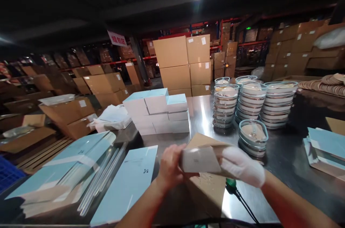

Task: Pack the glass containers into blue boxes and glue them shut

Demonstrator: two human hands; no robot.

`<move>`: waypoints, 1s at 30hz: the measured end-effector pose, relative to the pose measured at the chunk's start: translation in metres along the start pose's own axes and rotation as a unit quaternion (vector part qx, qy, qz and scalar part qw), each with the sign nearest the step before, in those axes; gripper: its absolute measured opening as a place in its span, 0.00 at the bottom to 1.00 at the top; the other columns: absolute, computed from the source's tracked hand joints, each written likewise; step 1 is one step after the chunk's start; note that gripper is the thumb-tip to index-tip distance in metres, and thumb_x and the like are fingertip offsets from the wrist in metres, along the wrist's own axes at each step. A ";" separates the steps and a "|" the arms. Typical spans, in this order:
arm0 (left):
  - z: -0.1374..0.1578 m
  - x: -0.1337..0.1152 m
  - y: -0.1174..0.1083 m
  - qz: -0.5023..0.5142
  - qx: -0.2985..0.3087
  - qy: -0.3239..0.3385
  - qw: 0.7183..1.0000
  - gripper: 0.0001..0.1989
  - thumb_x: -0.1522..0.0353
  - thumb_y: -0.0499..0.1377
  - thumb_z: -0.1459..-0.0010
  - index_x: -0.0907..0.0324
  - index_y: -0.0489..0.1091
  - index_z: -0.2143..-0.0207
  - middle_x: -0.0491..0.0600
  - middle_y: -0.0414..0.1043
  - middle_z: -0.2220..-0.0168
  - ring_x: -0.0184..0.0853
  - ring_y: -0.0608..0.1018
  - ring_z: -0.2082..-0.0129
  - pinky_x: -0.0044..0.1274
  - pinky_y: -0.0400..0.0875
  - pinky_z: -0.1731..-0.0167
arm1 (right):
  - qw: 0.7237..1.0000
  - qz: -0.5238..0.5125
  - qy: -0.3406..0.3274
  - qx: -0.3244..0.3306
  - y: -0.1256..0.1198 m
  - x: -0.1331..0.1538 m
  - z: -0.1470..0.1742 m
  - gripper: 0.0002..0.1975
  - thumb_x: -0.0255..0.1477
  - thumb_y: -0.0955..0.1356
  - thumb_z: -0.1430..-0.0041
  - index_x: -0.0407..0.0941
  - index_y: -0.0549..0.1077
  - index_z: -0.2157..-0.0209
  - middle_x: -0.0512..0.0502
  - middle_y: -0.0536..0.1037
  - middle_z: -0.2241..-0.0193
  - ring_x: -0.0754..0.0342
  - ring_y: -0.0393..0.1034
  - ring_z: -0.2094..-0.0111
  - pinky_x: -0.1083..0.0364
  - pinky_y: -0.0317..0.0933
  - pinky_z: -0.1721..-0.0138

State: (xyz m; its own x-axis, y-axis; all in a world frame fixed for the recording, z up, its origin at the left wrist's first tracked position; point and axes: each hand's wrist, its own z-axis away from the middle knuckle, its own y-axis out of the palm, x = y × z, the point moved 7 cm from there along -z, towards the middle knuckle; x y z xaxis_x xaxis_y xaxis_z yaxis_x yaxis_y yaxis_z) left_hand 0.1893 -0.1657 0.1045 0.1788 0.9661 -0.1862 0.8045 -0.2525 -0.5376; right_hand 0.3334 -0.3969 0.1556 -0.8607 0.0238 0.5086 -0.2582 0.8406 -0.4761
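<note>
My bare left hand (pixel 170 165) and my white-gloved right hand (pixel 241 166) grip a low, clear-sided case (pixel 201 159) from its two ends. The side facing me carries a pale label; its exact kind is hard to tell because of blur. Beneath it lies a brown cardboard sheet (pixel 207 192) on the shiny metal table. A green-headed object with a black cable (pixel 231 184) sits just below my right hand. Beyond that hand stands a short stack of similar clear rounded cases (pixel 253 138). Left of my left hand is a flat light-blue card sheet (pixel 129 181).
White boxes with light-blue tops (pixel 159 113) are stacked at the table's back. Taller stacks of clear cases (pixel 249 100) stand right of them. Folded blue cartons (pixel 67 163) and clear plastic strips (pixel 104 177) lie left; more blue card (pixel 326 149) lies right. Large cardboard boxes (pixel 172 55) rise behind.
</note>
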 end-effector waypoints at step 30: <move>0.044 0.021 -0.015 0.215 -0.124 -0.189 0.950 0.32 0.46 0.74 0.46 0.55 0.78 0.48 0.56 0.80 0.50 0.52 0.80 0.43 0.41 0.74 0.41 | 0.990 -0.020 0.142 -0.017 0.050 -0.045 0.000 0.25 0.44 0.63 0.30 0.43 0.74 0.41 0.31 0.80 0.42 0.40 0.76 0.41 0.41 0.70 0.39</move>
State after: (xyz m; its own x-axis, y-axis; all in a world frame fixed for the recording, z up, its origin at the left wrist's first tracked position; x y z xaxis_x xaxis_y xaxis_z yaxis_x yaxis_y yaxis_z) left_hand 0.1563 -0.1439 0.0728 0.3425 0.6760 -0.6524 0.8202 -0.5539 -0.1434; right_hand 0.3593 -0.3556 0.1085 -0.6911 0.1369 0.7097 -0.2702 0.8618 -0.4293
